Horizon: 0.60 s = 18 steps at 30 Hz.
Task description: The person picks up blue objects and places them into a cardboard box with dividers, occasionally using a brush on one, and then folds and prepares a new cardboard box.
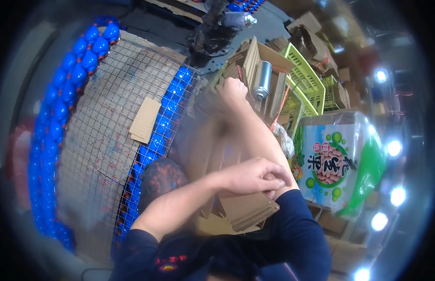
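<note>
Cardboard sheets (250, 61) stood beside a silver can (262, 78) in my head view, the right hand (233, 89) just by them; I couldn't tell whether its grip was closed. The left hand (269, 178) rested against the right forearm (262, 133) near the sleeve (299, 220), its grip curled together.

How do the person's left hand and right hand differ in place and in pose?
The left hand lies across the body, at the right forearm, while the right hand is stretched forward beside the upright cardboard sheets. The left hand shows curled fingers; the right hand shows mainly its back, its fingertips hidden. Both are bare; whether either holds something is unclear.
</note>
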Motion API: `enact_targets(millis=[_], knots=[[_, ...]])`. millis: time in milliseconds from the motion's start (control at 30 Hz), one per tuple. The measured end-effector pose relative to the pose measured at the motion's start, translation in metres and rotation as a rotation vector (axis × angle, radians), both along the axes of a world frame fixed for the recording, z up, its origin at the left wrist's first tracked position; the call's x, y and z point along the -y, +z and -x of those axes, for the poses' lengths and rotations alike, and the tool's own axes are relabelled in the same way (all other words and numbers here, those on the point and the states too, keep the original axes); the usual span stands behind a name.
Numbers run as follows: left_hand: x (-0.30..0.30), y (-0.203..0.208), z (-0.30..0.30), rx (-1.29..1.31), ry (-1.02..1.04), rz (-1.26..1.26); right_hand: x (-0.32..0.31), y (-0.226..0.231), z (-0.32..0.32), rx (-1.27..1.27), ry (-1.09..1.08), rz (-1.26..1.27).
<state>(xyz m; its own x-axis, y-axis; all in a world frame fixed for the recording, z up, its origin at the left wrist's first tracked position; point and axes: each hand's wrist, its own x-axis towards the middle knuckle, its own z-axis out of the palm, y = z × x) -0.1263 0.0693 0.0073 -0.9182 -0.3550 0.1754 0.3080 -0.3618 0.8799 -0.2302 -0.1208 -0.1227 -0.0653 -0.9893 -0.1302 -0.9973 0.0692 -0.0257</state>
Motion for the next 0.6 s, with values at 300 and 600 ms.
enact_targets(millis=[300, 600], knots=[[0.007, -0.002, -0.026, -0.130, 0.225, -0.181, 0.010, 0.014, -0.020, -0.018, 0.034, -0.012], [0.019, -0.007, -0.019, -0.055, 0.270, -0.818, -0.175, 0.266, 0.027, 0.226, 0.615, 0.323]])
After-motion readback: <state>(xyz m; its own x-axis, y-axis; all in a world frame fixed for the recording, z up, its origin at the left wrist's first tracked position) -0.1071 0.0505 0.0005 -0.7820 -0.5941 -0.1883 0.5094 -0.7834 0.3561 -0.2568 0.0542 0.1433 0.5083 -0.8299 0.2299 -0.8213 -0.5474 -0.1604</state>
